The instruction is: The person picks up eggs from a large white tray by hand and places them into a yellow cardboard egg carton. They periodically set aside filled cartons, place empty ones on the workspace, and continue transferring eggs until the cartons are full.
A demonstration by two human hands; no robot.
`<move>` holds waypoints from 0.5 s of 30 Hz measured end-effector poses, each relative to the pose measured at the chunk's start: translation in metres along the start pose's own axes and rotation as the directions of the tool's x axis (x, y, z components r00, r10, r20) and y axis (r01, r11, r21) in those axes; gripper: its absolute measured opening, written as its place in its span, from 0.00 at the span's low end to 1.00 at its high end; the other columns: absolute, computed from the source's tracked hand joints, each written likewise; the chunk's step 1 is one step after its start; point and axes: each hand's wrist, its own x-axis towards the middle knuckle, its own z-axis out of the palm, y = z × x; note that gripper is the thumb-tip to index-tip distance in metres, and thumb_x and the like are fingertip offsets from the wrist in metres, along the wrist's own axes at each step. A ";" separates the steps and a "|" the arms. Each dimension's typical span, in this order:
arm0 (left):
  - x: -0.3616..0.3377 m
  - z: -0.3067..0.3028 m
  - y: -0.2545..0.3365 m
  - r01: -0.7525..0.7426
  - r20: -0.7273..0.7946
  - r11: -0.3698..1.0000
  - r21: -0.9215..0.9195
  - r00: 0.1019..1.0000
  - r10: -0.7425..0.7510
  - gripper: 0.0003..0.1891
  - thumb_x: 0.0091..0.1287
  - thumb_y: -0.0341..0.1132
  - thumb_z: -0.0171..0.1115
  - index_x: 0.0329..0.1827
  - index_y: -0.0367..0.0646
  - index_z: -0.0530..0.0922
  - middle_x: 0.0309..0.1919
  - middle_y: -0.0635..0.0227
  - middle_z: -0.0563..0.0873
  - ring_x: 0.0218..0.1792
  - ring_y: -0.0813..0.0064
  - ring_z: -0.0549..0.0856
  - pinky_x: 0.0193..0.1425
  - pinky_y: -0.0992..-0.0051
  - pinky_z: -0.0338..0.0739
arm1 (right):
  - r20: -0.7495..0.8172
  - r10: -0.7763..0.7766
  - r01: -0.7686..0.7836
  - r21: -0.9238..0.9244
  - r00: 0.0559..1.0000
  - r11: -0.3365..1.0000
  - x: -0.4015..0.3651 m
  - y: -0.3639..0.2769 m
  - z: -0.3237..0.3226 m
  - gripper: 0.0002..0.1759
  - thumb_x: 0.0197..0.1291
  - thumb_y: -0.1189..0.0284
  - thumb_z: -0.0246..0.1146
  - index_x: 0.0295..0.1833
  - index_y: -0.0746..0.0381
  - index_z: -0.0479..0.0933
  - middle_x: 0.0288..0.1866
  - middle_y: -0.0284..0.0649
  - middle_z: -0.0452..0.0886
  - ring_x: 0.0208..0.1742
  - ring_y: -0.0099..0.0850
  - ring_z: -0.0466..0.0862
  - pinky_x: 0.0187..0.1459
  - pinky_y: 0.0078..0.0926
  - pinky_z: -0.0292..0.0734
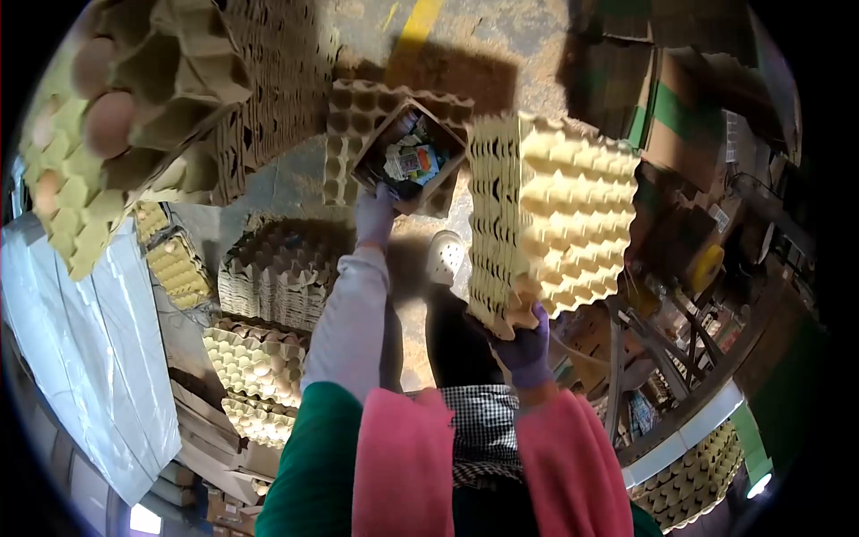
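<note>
My left hand [376,215], in a pale purple glove, grips the near edge of a small open box [365,168]. Crumpled wrappers and scraps [413,161] lie inside it. Beneath the box is a grey-brown egg tray [343,143] on the floor. My right hand [526,349], in a darker purple glove, is closed round the near lower corner of a tall stack of yellowish egg trays [573,219]. That stack is tilted, its bumpy face turned up, to the right of the box.
Large stacks of egg trays [277,98] rise at upper left, with brown eggs [109,123] on one tray. Lower stacks [277,277] stand at left. Cardboard boxes [684,116] and metal bars [617,358] are at right. A white shoe [446,256] is on the floor.
</note>
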 end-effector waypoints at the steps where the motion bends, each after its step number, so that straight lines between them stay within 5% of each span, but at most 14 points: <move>1: -0.012 -0.012 -0.013 -0.027 0.028 0.996 -0.083 0.999 0.029 0.23 0.71 0.47 0.60 0.51 0.30 0.81 0.38 0.54 0.88 0.43 0.64 0.87 0.51 0.64 0.79 | -0.048 -0.039 0.035 -0.077 0.998 0.996 0.007 0.012 -0.017 0.35 0.70 0.51 0.52 0.76 0.59 0.61 0.78 0.47 0.64 0.78 0.53 0.63 0.76 0.69 0.53; 2: -0.025 -0.029 -0.021 -0.058 0.045 0.984 -0.171 0.997 0.067 0.21 0.73 0.44 0.59 0.52 0.30 0.80 0.39 0.55 0.88 0.41 0.67 0.86 0.50 0.65 0.78 | -0.056 -0.033 0.029 -0.071 0.998 0.997 0.013 0.021 -0.013 0.35 0.70 0.51 0.52 0.76 0.59 0.61 0.78 0.47 0.64 0.78 0.53 0.63 0.76 0.69 0.53; 4: -0.071 -0.081 -0.032 -0.043 0.003 0.963 -0.265 0.999 0.046 0.18 0.75 0.40 0.57 0.53 0.31 0.79 0.41 0.59 0.87 0.40 0.73 0.83 0.48 0.68 0.78 | 0.190 -0.025 -0.040 0.329 0.981 0.943 0.035 0.047 0.008 0.26 0.74 0.56 0.53 0.69 0.60 0.69 0.65 0.44 0.76 0.65 0.41 0.76 0.65 0.49 0.73; 6: -0.103 -0.128 -0.102 0.055 0.012 0.925 -0.376 0.998 -0.054 0.18 0.77 0.39 0.55 0.60 0.31 0.78 0.44 0.66 0.85 0.43 0.78 0.81 0.47 0.72 0.77 | 0.185 -0.015 -0.096 0.573 0.983 0.814 0.055 0.077 0.020 0.24 0.73 0.62 0.57 0.69 0.59 0.69 0.63 0.34 0.77 0.60 0.29 0.79 0.54 0.35 0.76; 7: -0.134 -0.165 -0.090 0.130 0.061 0.902 -0.412 0.991 -0.115 0.19 0.77 0.38 0.55 0.62 0.31 0.76 0.45 0.67 0.85 0.43 0.78 0.81 0.46 0.73 0.77 | 0.012 0.050 -0.050 0.452 0.999 0.891 0.061 0.090 0.043 0.24 0.73 0.62 0.57 0.70 0.59 0.69 0.63 0.33 0.78 0.59 0.30 0.79 0.54 0.35 0.77; 8: -0.152 -0.188 -0.123 0.000 -0.071 0.974 -0.225 0.997 -0.017 0.20 0.77 0.38 0.55 0.62 0.29 0.76 0.45 0.66 0.86 0.42 0.77 0.82 0.45 0.75 0.78 | -0.170 0.085 -0.028 0.316 0.982 0.948 0.070 0.107 0.063 0.24 0.73 0.63 0.58 0.70 0.58 0.68 0.63 0.33 0.78 0.59 0.30 0.79 0.55 0.35 0.77; 10: -0.194 -0.246 -0.108 0.295 -0.016 0.952 -0.083 0.955 -0.297 0.20 0.75 0.36 0.53 0.63 0.30 0.76 0.49 0.55 0.85 0.46 0.70 0.83 0.48 0.72 0.79 | -0.013 -0.008 0.012 0.357 1.000 0.934 0.106 0.151 0.066 0.26 0.70 0.65 0.58 0.71 0.59 0.69 0.69 0.38 0.76 0.68 0.37 0.78 0.71 0.41 0.71; 12: -0.221 -0.280 -0.206 0.241 -0.128 0.969 -0.049 0.961 -0.245 0.20 0.74 0.37 0.54 0.62 0.30 0.76 0.48 0.55 0.85 0.46 0.71 0.83 0.44 0.73 0.80 | -0.010 -0.113 0.111 0.271 0.994 0.956 0.149 0.183 0.100 0.23 0.71 0.66 0.58 0.69 0.58 0.71 0.67 0.38 0.78 0.66 0.37 0.78 0.70 0.40 0.71; 15: -0.256 -0.311 -0.242 0.285 -0.125 0.929 -0.236 0.939 -0.320 0.21 0.74 0.38 0.54 0.63 0.30 0.75 0.48 0.56 0.85 0.45 0.72 0.84 0.43 0.72 0.81 | -0.104 -0.080 0.106 0.282 0.991 0.954 0.225 0.234 0.103 0.23 0.71 0.65 0.59 0.68 0.58 0.71 0.63 0.40 0.79 0.65 0.37 0.78 0.69 0.41 0.73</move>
